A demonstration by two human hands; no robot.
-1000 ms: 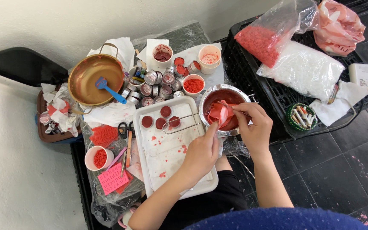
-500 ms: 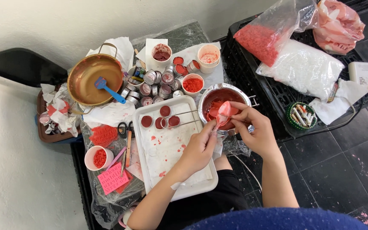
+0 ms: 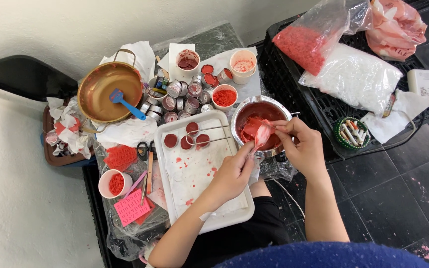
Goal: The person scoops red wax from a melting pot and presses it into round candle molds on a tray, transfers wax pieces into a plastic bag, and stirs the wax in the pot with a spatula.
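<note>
My left hand (image 3: 233,172) and my right hand (image 3: 300,145) meet over the near rim of a steel bowl (image 3: 285,107) that holds red paste. Together they pinch a small piece of red-smeared clear plastic (image 3: 262,135), which hangs between the fingertips. Left of the bowl lies a white tray (image 3: 161,164) lined with red-spotted paper. Three dark red discs (image 3: 187,136) sit at the tray's far end, with metal tongs (image 3: 212,133) lying across them.
A brass pan (image 3: 100,94) with a blue spatula (image 3: 124,102) stands far left, beside several small tins (image 3: 179,99) and cups of red granules (image 3: 224,97). Scissors (image 3: 143,149), a pink card (image 3: 132,208) and another cup (image 3: 115,183) lie left of the tray. A black crate (image 3: 323,109) holds bags.
The plastic piece has been drawn out thinner between both hands and sits a little lower over the bowl. My right hand has shifted slightly to the right.
</note>
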